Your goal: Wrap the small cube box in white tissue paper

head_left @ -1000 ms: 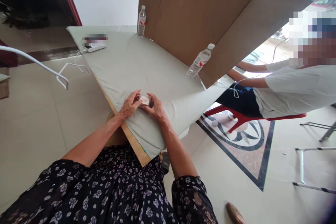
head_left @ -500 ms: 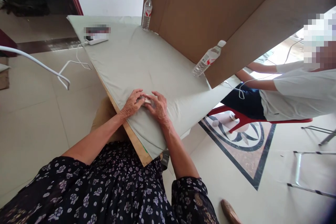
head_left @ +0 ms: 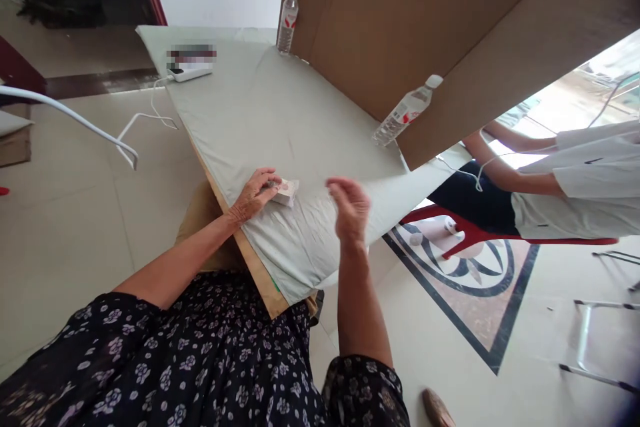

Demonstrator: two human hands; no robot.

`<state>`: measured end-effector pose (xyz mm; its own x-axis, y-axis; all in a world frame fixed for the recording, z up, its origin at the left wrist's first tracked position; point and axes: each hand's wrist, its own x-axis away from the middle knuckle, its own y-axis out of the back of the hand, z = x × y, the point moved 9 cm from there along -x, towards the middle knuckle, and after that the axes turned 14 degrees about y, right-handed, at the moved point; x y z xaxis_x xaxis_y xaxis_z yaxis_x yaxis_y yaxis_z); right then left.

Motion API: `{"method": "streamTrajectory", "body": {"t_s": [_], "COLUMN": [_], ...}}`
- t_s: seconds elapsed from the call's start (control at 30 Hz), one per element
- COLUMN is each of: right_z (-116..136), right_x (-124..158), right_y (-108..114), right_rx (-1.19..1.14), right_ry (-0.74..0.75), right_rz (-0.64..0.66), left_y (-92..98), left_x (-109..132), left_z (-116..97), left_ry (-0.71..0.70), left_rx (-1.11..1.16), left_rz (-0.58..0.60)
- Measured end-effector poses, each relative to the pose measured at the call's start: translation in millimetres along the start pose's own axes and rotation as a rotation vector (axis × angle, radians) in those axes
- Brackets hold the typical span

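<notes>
A small white box-shaped pack (head_left: 286, 192) with faint reddish marks on top lies on the cloth-covered table (head_left: 240, 100) near its front edge. My left hand (head_left: 256, 195) grips its left end, thumb on the near side and fingers over the top. A clear film seems to show at the pack's right end. Apart from it, to the right and over the cloth, is my right hand (head_left: 351, 207). Its fingers are curled in with the thumb against them, slightly blurred; whatever may be between them is hidden.
Two clear water bottles, one upright (head_left: 288, 20) and one leaning (head_left: 407, 110), stand by a tall cardboard panel (head_left: 400, 27). A white device (head_left: 193, 72) with a cable sits at the far left corner. Beyond the panel, a person in a white shirt (head_left: 595, 180) sits on a red chair.
My right hand has come off the pack and moved right, its fingers curling in. The left hand has stayed on the pack, whose top now shows. The view has shifted slightly.
</notes>
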<state>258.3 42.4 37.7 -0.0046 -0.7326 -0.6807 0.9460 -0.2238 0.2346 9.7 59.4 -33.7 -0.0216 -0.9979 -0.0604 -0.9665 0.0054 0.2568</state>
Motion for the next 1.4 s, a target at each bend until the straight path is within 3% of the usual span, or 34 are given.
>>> {"method": "streamTrajectory", "body": {"t_s": [0.1,0.2,0.33,0.53,0.63,0.8,0.97,1.2,1.4], "right_z": [10.8,10.0,5.7,21.5,23.2,10.5,-2.7,-17.3,-10.1], "right_x": [7.0,7.5,3.1,0.7,-0.2,-3.0,-10.0,-17.0,-40.8], "right_y": [-59.9,-90.4,-101.4,-116.8,-121.4,-112.8,-105.4,-102.1,-91.4], "right_rx": [0.106,0.245,0.408,0.562,0.580,0.533,0.356,0.073,0.006], "right_ry": [0.131,0.223,0.272,0.402,0.402,0.278,0.170,-0.053,-0.049], "right_rz": [0.290,0.447,0.592,0.741,0.720,0.581,0.496,0.355,0.221], "left_y": [0.3,0.1,-0.5,0.0,0.4,0.7,-10.5,-12.7,-12.4], "left_x": [-1.7,-2.4,-2.1,-0.9,1.6,8.1,9.2,13.6,-8.2], "left_z": [1.8,1.3,0.8,-1.3,-2.2,-3.6,-4.9,-11.8,-34.8], "left_ry": [-0.013,-0.014,0.005,-0.013,-0.018,-0.005,0.006,0.049,-0.036], "left_rx": [0.024,0.019,0.003,-0.009,-0.038,-0.155,-0.314,-0.291,-0.248], "left_rz": [-0.002,-0.004,-0.002,-0.008,-0.023,-0.097,-0.056,0.030,0.044]}}
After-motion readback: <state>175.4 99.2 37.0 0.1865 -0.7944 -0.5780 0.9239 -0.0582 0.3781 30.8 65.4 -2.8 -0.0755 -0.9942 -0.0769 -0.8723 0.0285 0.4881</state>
